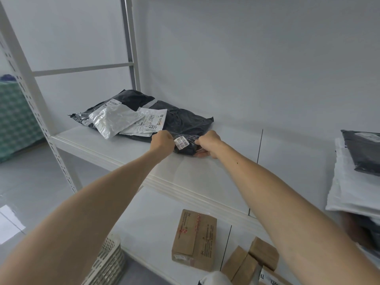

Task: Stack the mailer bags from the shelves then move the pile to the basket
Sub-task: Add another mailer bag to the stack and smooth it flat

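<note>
Black mailer bag (185, 144), white label, crumpled

A parcel storeroom: white metal shelving (51, 128); labelled mailer bags (144, 114); cardboard boxes (194, 239).

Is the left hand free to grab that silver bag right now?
Probably not at once: the left hand grips the small black bag with the right hand. Nothing stands between it and the silver bag, though.
</note>
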